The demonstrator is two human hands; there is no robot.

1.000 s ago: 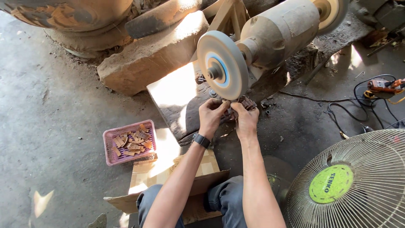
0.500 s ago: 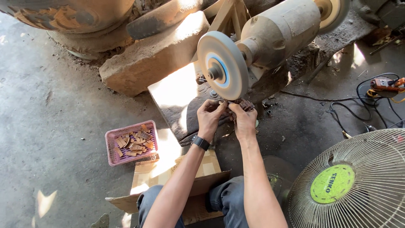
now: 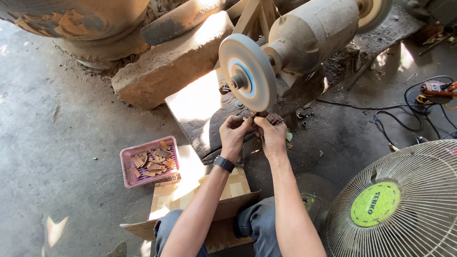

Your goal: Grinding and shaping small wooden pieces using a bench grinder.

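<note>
Both my hands are raised under a round buffing wheel [image 3: 247, 71] on a grey bench motor [image 3: 314, 35]. My left hand [image 3: 233, 135] and my right hand [image 3: 272, 135] pinch a small brown ribbed piece [image 3: 264, 116] between their fingertips and hold it against the wheel's lower edge. A dark watch sits on my left wrist. A pink plastic basket [image 3: 128, 162] to the left of my left arm holds several similar brown pieces [image 3: 152, 159].
A stone block [image 3: 166, 71] and a wooden plank [image 3: 195, 109] lie under the motor. Flat cardboard [image 3: 190, 195] is spread under my knees. A standing fan [image 3: 404, 204] faces up at lower right. Black cables [image 3: 404, 119] and an orange tool [image 3: 435, 89] lie at right.
My hands have stayed at the wheel's lower edge with the piece. The view has shifted slightly, with the fan and basket sliding a little to the right.
</note>
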